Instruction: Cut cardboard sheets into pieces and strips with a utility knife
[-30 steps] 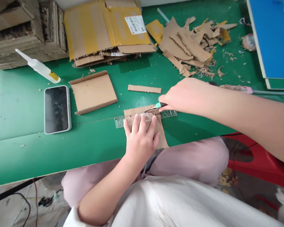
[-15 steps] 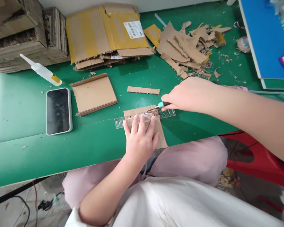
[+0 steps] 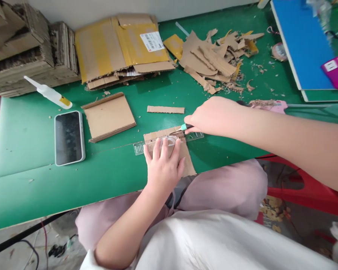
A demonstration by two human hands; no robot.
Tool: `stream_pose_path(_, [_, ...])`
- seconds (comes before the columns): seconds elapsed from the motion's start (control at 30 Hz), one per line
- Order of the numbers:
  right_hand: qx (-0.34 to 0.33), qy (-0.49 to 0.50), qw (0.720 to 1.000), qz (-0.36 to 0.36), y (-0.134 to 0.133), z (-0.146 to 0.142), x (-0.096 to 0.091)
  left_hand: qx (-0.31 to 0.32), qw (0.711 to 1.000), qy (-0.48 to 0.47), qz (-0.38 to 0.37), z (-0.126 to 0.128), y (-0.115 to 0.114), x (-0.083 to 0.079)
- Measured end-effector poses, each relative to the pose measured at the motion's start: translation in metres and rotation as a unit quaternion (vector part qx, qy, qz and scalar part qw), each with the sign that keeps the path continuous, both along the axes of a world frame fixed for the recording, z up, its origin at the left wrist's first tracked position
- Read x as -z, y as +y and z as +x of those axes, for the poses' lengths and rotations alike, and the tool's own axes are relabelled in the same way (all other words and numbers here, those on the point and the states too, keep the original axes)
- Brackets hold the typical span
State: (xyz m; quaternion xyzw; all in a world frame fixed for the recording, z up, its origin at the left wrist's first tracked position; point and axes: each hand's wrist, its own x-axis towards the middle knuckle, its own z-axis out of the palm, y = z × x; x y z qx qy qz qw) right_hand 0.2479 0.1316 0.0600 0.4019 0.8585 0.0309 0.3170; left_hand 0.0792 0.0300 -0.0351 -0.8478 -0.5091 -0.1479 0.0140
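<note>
My left hand (image 3: 163, 165) lies flat with fingers spread on a clear plastic ruler (image 3: 139, 147) and presses it onto a brown cardboard piece (image 3: 188, 161) at the near edge of the green table (image 3: 30, 150). My right hand (image 3: 214, 115) is closed round a small knife with a teal handle (image 3: 183, 128). Its blade tip rests on the cardboard along the ruler's far edge.
A phone (image 3: 69, 137), a glue bottle (image 3: 49, 93), a folded cardboard square (image 3: 109, 116) and a cardboard strip (image 3: 165, 109) lie to the left and behind. Flattened boxes (image 3: 121, 47), cardboard scraps (image 3: 211, 56) and stacked cardboard (image 3: 25, 52) line the back. A blue board (image 3: 301, 41) sits right.
The knife and my right hand have slid a little to the left along the ruler. My left hand stays pressed on the ruler. The view has shifted slightly.
</note>
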Motion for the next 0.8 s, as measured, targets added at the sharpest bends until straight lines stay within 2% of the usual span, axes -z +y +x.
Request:
stream_pose_path(0.23, [0.0, 0.004, 1.0, 0.009, 0.001, 0.013, -0.001, 0.001, 1.0, 0.005, 0.006, 0.0, 0.0, -0.001])
stream_pose_path(0.8, [-0.009, 0.002, 1.0, 0.008, 0.002, 0.009, 0.001, -0.002, 1.0, 0.001, 0.0, 0.0, 0.0, 0.001])
